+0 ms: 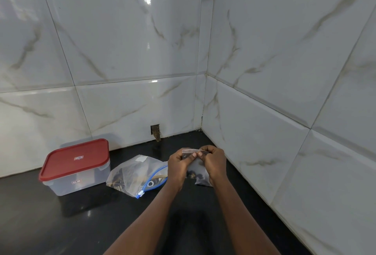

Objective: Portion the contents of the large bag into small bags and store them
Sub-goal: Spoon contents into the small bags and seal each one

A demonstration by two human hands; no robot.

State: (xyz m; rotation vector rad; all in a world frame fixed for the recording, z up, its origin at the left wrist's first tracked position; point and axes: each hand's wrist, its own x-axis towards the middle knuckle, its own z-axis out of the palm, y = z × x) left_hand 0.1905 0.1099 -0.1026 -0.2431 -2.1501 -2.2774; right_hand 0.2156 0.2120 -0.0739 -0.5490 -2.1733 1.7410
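1. Black countertop (61, 224) in tiled corner.
2. Left hand (179, 165), right hand (215, 163): fingertips pinching small bag (195, 168) by top edge (dark contents inside), above countertop.
3. Large bag (134, 175) lying just left; red-lidded container (75, 167) beyond.

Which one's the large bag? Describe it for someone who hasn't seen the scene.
On the black counter in the tiled corner, look between the red-lidded box and the left hand. The large bag lies there, clear and crumpled. Only it has a blue zip track, unlike the small bag held beside it.
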